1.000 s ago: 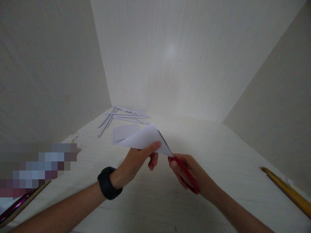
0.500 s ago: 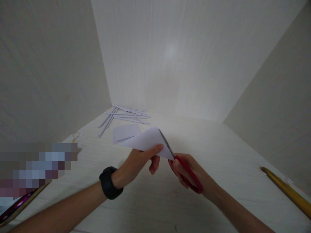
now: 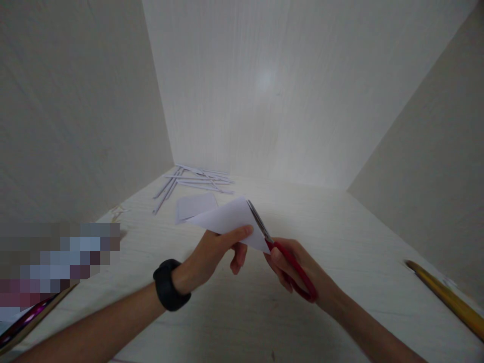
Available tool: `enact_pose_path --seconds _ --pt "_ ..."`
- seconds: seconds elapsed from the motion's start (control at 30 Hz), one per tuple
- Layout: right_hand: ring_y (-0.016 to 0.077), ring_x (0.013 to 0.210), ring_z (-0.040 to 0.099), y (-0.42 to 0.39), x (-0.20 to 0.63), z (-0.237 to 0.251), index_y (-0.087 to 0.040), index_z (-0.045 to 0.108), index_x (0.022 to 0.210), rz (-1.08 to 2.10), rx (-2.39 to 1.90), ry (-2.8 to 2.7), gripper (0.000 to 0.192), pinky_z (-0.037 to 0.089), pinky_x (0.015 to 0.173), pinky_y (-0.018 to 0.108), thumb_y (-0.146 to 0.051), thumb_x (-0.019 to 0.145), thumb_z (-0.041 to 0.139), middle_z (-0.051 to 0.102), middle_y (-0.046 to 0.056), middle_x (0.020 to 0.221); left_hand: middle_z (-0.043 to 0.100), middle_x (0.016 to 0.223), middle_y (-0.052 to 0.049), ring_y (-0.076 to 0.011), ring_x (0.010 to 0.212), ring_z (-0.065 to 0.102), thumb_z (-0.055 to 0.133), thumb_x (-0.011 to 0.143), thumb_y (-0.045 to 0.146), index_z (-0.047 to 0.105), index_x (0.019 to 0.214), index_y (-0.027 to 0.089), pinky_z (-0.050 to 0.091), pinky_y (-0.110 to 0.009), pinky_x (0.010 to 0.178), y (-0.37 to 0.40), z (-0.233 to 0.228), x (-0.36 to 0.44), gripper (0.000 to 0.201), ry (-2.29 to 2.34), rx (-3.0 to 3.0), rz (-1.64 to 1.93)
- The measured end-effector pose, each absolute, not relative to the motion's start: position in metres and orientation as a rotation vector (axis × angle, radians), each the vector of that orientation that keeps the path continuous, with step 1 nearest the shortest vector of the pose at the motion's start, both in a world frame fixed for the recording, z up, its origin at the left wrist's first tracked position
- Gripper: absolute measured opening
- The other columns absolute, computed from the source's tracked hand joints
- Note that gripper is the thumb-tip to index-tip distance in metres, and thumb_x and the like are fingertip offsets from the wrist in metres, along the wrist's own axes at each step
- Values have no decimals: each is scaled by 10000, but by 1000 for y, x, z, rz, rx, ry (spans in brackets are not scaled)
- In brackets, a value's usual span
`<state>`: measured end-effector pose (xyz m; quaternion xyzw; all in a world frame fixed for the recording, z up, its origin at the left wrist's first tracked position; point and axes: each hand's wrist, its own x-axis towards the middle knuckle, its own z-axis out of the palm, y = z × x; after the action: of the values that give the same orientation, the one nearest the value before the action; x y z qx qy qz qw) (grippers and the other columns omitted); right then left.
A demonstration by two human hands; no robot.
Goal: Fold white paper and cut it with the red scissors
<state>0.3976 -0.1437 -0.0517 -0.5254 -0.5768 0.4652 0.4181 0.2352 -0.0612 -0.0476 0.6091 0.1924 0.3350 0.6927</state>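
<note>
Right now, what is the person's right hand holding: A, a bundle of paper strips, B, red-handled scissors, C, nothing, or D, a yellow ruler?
B: the right hand grips the red-handled scissors, whose blades meet the edge of the folded white paper held by the left hand.

Pale desk (image 3: 340, 262): paper strips (image 3: 194, 180), paper piece (image 3: 194, 205), ruler (image 3: 448, 297).

Hands (image 3: 215, 249) cut folded paper (image 3: 227, 219) with scissors (image 3: 280, 252)
</note>
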Motion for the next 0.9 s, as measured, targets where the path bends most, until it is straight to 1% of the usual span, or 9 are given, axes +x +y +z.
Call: enact_pose_path --seconds 0.1,0.33,0.43,0.5,0.6,0.77,0.9 --pt "67 391 327 -145 398 -52 -184 451 657 1176 -1295 -1464 610 261 369 208 -792 700 482 360 -70 496 433 330 47 -58 303 390 517 884 314 511 432 160 317 -201 382 -61 -49 235 477 422 1360 747" --pt "67 397 319 -144 399 -56 -171 489 685 1150 -1296 -1514 605 259 386 213 -775 728 471 353 -71 505 439 330 54 -52 300 382 530 878 335 582 501 148 309 -190 378 -61 -49 235 424 448 1382 732" --pt "71 394 328 -144 399 -56 -172 499 701 1136 -1300 -1519 602 265 385 213 -770 744 454 363 -69 499 458 338 37 -47 296 366 525 879 356 541 443 148 289 -194 364 -61 -51 235 484 473 1421 715" --pt "74 392 336 -144 399 -57 -177 487 680 1112 -1314 -1524 591 262 384 213 -762 752 453 363 -67 494 483 354 21 -43 296 363 517 883 364 517 408 148 277 -196 355 -60 -53 235 522 495 1449 706" --pt "76 385 338 -143 398 -57 -183 479 661 1090 -1317 -1532 564 253 382 213 -738 764 473 361 -67 481 506 369 12 -48 297 370 518 880 368 525 419 150 275 -198 350 -60 -54 235 511 509 1457 705" --pt "74 364 330 -141 398 -58 -182 489 673 1089 -1326 -1521 529 262 379 214 -698 790 483 369 -72 455 464 338 39 -51 309 390 516 885 353 530 466 153 322 -189 390 -61 -51 236 465 499 1436 695" --pt "73 364 326 -142 399 -60 -177 512 701 1109 -1302 -1513 494 270 371 206 -658 813 492 368 -74 464 465 354 40 -51 315 393 509 886 347 527 468 151 309 -189 374 -62 -51 237 463 481 1423 693"
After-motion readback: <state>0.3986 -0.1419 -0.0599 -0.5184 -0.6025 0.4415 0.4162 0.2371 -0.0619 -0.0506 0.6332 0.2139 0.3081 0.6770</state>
